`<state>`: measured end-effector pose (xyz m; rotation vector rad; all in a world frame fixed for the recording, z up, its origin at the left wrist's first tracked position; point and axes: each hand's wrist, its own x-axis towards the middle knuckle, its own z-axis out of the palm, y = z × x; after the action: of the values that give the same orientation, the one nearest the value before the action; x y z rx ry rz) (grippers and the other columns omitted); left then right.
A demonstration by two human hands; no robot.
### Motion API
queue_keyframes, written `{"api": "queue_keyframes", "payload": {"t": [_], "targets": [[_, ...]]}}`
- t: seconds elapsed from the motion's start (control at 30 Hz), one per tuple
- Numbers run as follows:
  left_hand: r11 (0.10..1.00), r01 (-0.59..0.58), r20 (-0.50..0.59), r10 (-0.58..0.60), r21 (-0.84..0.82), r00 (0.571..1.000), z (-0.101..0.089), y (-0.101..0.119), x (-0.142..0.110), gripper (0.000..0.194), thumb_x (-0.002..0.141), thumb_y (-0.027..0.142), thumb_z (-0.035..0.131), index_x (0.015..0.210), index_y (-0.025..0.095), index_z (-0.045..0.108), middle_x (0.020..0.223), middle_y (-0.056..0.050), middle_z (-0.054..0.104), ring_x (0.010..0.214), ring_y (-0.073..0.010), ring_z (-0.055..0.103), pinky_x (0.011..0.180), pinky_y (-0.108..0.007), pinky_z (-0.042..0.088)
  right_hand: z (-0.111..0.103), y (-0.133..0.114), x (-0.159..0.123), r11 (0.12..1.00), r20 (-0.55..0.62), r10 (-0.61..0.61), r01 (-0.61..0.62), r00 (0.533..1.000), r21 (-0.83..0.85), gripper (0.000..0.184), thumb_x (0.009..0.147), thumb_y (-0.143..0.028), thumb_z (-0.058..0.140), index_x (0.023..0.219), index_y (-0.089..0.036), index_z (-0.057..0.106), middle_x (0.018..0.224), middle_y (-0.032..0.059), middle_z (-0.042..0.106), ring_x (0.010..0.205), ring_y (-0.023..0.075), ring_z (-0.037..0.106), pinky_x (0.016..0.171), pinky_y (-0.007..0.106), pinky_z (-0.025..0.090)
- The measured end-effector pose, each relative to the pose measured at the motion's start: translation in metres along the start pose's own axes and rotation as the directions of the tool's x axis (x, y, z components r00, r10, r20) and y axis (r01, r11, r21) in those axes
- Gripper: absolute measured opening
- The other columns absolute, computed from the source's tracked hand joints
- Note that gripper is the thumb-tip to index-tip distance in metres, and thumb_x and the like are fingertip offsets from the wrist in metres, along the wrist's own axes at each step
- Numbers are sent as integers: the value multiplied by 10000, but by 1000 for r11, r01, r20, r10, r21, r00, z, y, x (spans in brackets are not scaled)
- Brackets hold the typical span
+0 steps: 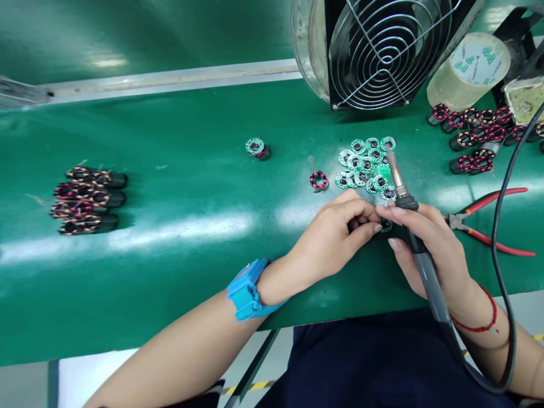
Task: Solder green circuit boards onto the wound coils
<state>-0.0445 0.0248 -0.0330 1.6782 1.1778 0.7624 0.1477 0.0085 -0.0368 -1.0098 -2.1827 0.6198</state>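
My left hand [331,229] pinches a small round green circuit board [386,225] with its fingertips, and my right fingers partly cover the board. My right hand [429,243] is shut around the grey handle of a soldering iron [402,187]. The iron's tip points away from me and ends above a loose pile of similar round green circuit boards [363,167]. Beside that pile lies a black and red wound coil [318,180]. Farther left, a coil with a board on top [257,148] stands alone.
Rows of wound coils lie at the left [87,199] and back right [471,133] of the green workbench [170,136]. Red-handled pliers [488,221] lie right of my hands. A wire-guarded fan [378,54] and a tape roll [470,71] stand behind. The iron's black cable curves past my right arm.
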Motion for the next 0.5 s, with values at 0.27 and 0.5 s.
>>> {"api": "queue_keyframes", "payload": {"t": [0.27,0.5], "targets": [[999,41,-5,-40,21,999,-4,2,0,105,868,84,566,810,159,611,764,5,530,684,-101,485,612,-232,409,-1,3,-3,993,-45,-32,26,998,-113,636,841,-61,583,1406,-300,412,1068,26,737,1092,238,614,878,429,499],[997,10,-17,-9,78,1000,-3,2,1,136,880,70,529,781,148,579,751,0,518,724,-111,490,644,-236,398,-1,2,0,998,-74,-5,0,997,-71,543,857,-71,573,1362,-247,479,1040,45,747,965,226,667,859,431,520]]}}
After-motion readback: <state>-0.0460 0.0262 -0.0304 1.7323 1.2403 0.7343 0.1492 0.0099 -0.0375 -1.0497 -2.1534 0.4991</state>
